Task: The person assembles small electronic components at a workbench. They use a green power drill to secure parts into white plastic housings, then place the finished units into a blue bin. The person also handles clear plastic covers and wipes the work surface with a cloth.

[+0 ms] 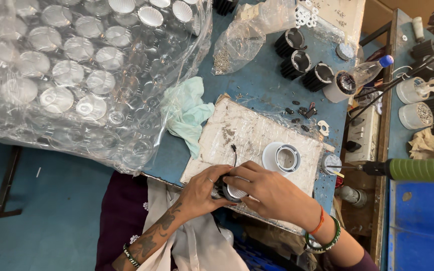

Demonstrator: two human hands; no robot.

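A large clear plastic bag of domed transparent lenses (71, 75) fills the ten o'clock area. On the blue table (262, 85) lies a pale, scuffed work board (249, 135), with a white ring housing (283, 158) at its three o'clock side. At the board's six o'clock edge both hands meet around a small black ribbed lamp body (231, 190), round, its pale face turned up toward the camera; its axis cannot be told. A thin black wire (234, 154) rises from it toward twelve o'clock. The left hand (204, 189) curls closed around its side, wrist bent; the right hand (267, 190) grips it from above, fingers bunched.
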